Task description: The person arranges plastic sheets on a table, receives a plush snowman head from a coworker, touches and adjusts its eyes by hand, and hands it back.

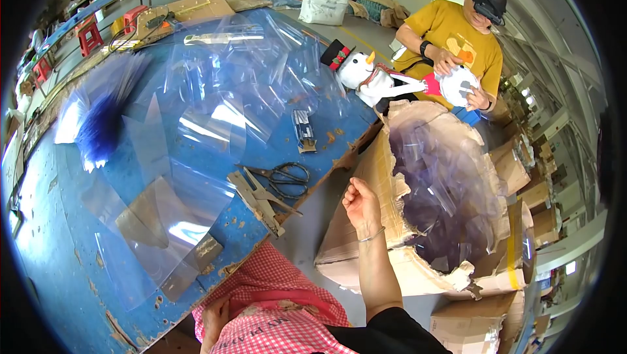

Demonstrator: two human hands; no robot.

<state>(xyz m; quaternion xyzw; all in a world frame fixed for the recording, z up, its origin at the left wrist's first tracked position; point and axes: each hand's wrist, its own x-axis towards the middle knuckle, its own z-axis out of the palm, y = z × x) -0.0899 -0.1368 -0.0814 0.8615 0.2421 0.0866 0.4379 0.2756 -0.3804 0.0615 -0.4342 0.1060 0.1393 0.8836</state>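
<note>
My right hand (361,202) is raised beside the torn rim of a large cardboard box (353,243), its fingers curled; whatever they may hold is too small to make out. My left hand (214,318) is low against the red checked apron (281,328), partly hidden, its fingers not clear. On the blue table (255,230) near me lie clear plastic sheets (189,204), black-handled scissors (287,179) and a wooden clamp-like piece (255,197). A small box (304,130) sits farther back.
Purplish plastic scraps (437,184) fill the large box. Across from me a person in a yellow shirt (434,27) holds a snowman figure (366,76). A fanned sheet stack (104,112) lies at left; a white sack (328,1) stands behind. More cartons (470,321) are at lower right.
</note>
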